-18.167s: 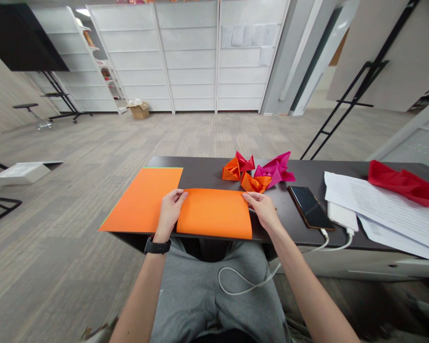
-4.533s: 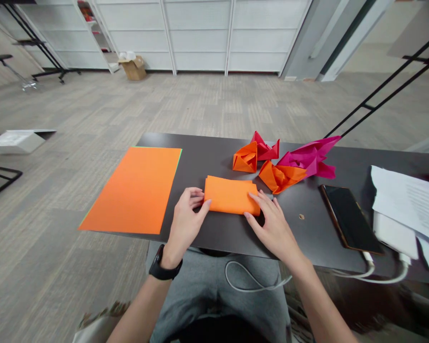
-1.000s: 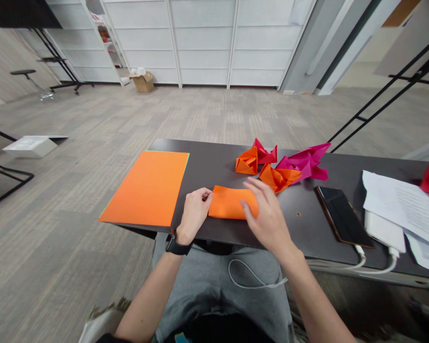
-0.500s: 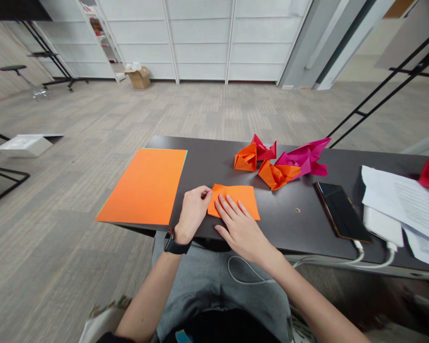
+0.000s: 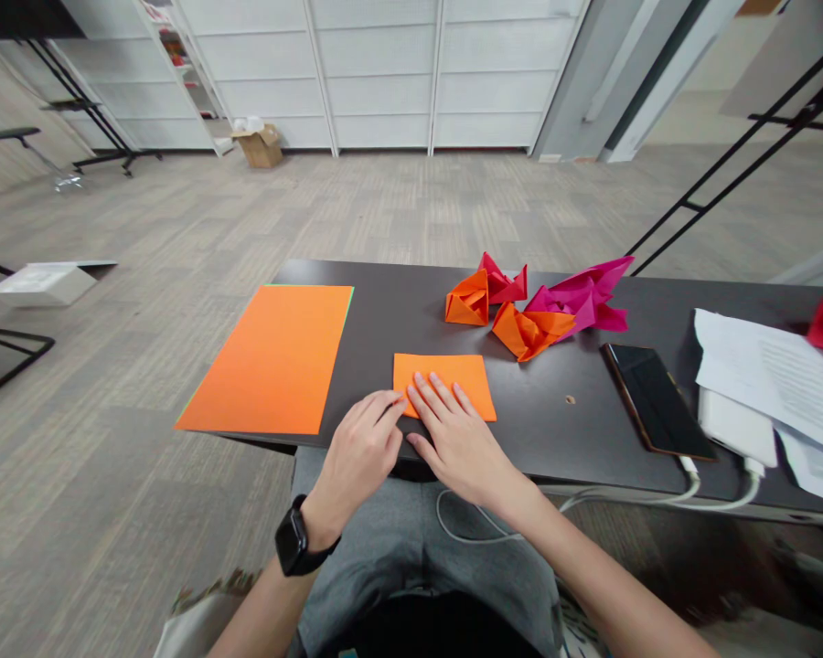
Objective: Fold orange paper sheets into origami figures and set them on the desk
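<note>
Pressing open right hand (image 5: 461, 448) flat on folded orange paper (image 5: 445, 373), lying on table (image 5: 555, 429); left hand (image 5: 357, 452) just drawn back to paper's near corner, loosely curled, holding nothing; fold edges hidden, hard to tell.

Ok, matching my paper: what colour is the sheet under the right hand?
The sheet under the right hand is plain orange in the head view.

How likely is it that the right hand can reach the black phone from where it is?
Probably yes: the right hand rests on the folded orange paper, and nothing stands on the dark table between it and the phone.
</note>
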The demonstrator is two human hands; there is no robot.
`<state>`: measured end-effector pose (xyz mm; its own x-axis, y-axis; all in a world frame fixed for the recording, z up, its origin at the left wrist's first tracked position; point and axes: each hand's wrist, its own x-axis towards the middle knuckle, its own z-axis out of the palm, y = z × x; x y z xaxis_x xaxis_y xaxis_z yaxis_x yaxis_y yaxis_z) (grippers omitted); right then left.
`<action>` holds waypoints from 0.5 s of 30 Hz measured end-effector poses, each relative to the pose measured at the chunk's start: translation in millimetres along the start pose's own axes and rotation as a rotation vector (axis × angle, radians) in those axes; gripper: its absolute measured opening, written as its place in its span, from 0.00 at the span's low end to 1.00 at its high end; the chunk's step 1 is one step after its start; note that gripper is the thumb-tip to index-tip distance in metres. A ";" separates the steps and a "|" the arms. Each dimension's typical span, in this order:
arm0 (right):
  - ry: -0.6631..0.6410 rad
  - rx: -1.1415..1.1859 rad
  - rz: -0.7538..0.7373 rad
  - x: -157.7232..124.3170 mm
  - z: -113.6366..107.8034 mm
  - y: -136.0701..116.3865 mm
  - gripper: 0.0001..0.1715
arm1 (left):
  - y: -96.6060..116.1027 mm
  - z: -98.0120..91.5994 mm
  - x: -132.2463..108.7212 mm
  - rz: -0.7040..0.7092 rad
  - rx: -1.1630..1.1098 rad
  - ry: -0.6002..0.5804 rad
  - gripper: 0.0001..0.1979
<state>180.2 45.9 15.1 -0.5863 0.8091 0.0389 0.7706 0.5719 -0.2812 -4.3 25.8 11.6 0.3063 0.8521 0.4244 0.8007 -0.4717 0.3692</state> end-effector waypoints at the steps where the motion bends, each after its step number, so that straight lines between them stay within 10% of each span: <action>1: 0.005 0.000 -0.003 -0.2 0.2 0.0 0.35 | 0.9 -1.5 -7.3 0.021 0.018 -0.010 0.20; 15: 0.017 0.005 -0.007 -0.2 0.8 0.4 0.36 | -9.9 -4.6 -20.9 0.107 0.115 -0.117 0.23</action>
<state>180.4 45.9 14.3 -0.5871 0.8075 0.0567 0.7654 0.5765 -0.2861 -21.0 11.6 2.9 0.4451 0.8222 0.3547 0.8119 -0.5376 0.2274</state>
